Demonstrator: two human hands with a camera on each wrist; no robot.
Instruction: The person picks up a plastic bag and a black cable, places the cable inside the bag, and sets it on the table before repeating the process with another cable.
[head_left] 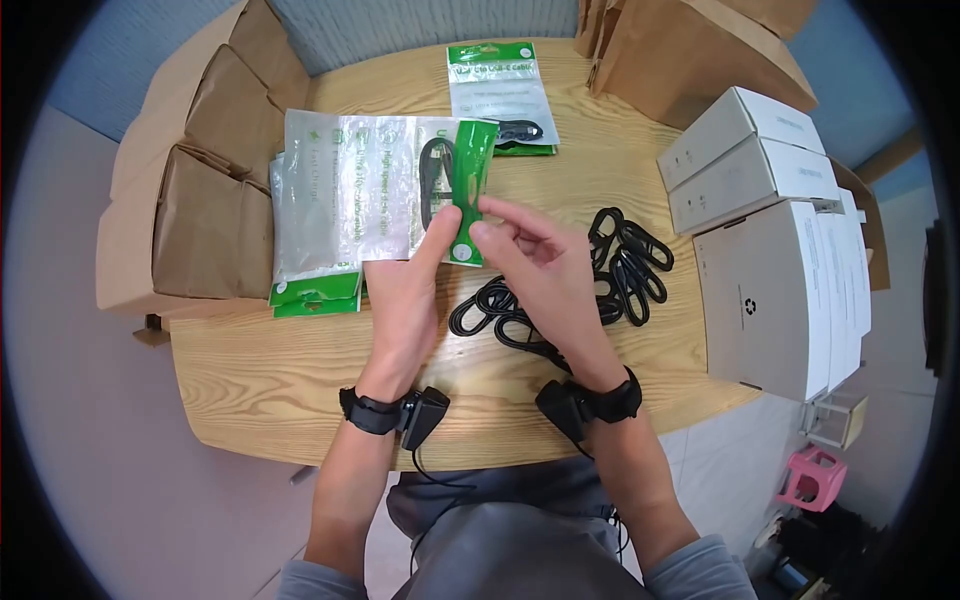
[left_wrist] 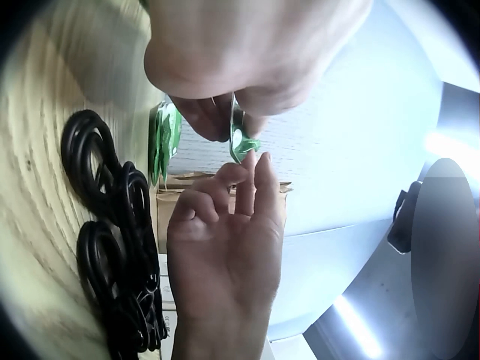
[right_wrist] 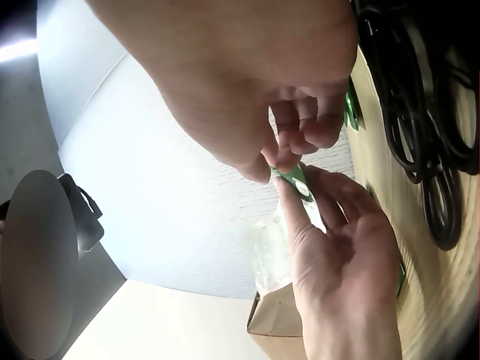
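Note:
A clear-and-white plastic pouch [head_left: 370,190] with a green header strip [head_left: 468,185] is held up over the table, a coiled black cable [head_left: 432,175] showing inside near the strip. My left hand [head_left: 405,305] grips it at the lower edge, thumb on top and fingers behind. At the green strip, the thumb and forefinger of my right hand [head_left: 545,265] pinch the edge; its other fingers curl loosely, as the right wrist view shows. Several coiled black cables [head_left: 632,285] lie on the table under and beside the right hand. More green-edged pouches [head_left: 315,295] lie beneath the held one.
Another cable pouch [head_left: 497,90] lies at the table's back. An open cardboard box [head_left: 130,240] with brown paper packages [head_left: 210,225] stands at the left. White boxes [head_left: 755,290] are stacked along the right edge, with a brown carton [head_left: 700,60] behind them.

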